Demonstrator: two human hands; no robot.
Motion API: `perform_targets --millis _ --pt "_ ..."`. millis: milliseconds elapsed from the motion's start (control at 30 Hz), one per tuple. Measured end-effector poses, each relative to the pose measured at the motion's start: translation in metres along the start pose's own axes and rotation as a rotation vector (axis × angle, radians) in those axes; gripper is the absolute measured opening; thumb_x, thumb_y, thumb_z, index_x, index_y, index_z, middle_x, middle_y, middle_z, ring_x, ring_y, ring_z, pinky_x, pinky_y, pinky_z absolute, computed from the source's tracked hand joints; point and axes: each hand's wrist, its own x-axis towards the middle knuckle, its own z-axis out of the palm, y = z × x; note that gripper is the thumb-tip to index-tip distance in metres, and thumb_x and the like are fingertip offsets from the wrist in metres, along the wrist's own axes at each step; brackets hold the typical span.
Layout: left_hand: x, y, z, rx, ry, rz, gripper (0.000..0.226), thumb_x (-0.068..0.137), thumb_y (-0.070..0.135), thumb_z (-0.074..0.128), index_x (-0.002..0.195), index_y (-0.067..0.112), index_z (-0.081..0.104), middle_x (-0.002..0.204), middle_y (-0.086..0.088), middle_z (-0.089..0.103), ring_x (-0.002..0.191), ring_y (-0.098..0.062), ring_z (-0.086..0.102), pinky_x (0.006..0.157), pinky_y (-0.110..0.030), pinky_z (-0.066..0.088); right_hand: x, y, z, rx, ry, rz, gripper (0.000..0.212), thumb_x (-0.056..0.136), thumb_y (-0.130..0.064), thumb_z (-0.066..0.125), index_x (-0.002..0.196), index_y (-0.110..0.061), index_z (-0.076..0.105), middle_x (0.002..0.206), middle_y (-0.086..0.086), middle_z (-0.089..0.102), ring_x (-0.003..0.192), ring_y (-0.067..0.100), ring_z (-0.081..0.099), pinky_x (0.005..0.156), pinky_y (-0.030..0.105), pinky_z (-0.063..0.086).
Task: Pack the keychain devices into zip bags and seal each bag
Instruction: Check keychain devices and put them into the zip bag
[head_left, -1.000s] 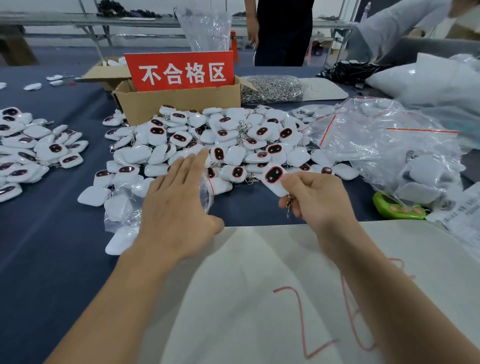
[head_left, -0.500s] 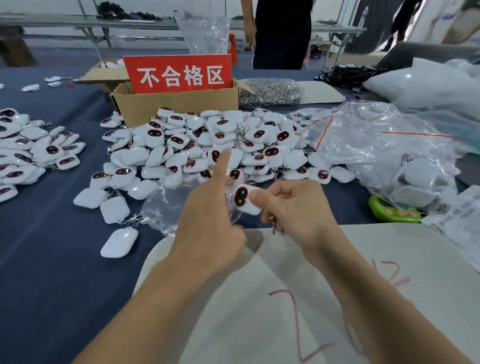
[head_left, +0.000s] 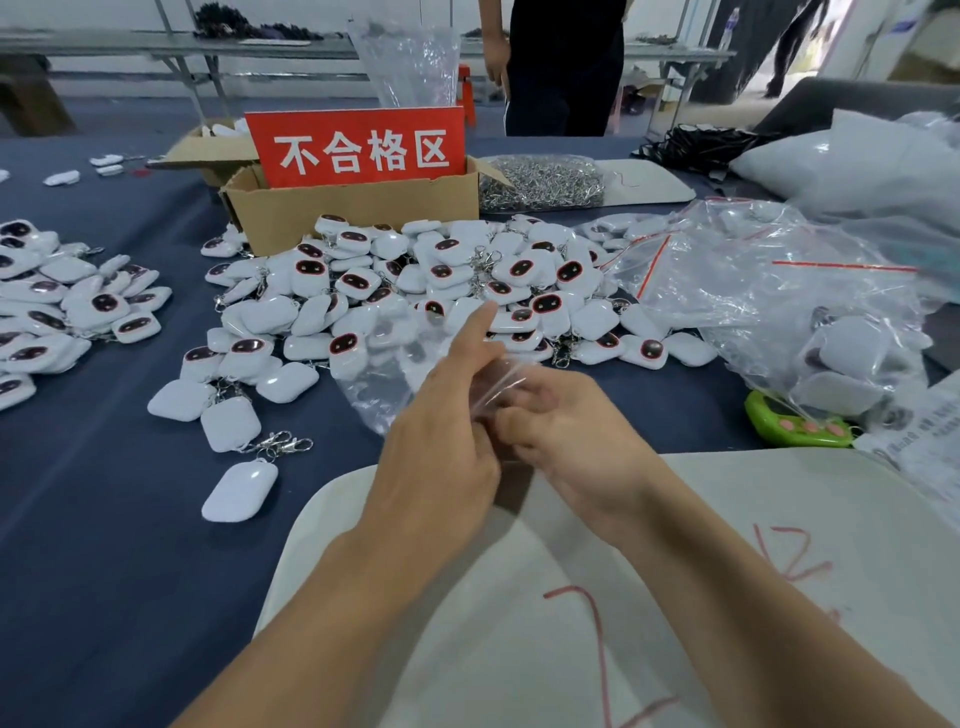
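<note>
At the frame's centre the left hand (head_left: 441, 431) pinches a clear plastic zip bag (head_left: 371, 387), index finger pointing up, while the right hand (head_left: 579, 431) curls its fingers round the bag's near edge; the two hands touch. The bag spreads up and left from the grip. Just above lies a heap of white square keychain devices (head_left: 415, 280) on the dark blue tablecloth (head_left: 104, 519), below a brown cardboard box (head_left: 358, 210).

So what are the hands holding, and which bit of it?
A clear zip bag; the left hand and right hand pinch its near edge between them.
</note>
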Motion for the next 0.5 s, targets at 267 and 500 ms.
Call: perform_targets --millis 267,500 --pt "0.008 -0.007 -0.024 0.008 0.549 0.069 0.079 0.093 -0.014 0.046 0.157 0.031 0.033 0.134 0.014 0.066 0.109 0.026 0.055 0.086 0.000 0.045 0.020 -0.004 -0.053 -0.670 0.699 -0.040 0.032 0.090 -0.007 0.059 0.112 -0.022 0.076 0.108 -0.006 0.077 0.105 0.017 0.070 0.094 0.024 0.050" --pt "0.030 -0.011 -0.052 0.038 0.848 0.239 0.058 0.099 -0.003 0.041 0.155 0.012 0.038 0.143 0.009 0.060 0.130 0.005 0.056 0.098 -0.011 0.048 0.020 0.007 -0.057 -1.192 0.440 0.017 0.049 0.092 -0.012 0.059 0.141 -0.018 0.059 0.141 0.003 0.054 0.128 0.029 0.048 0.109 0.035 0.037"
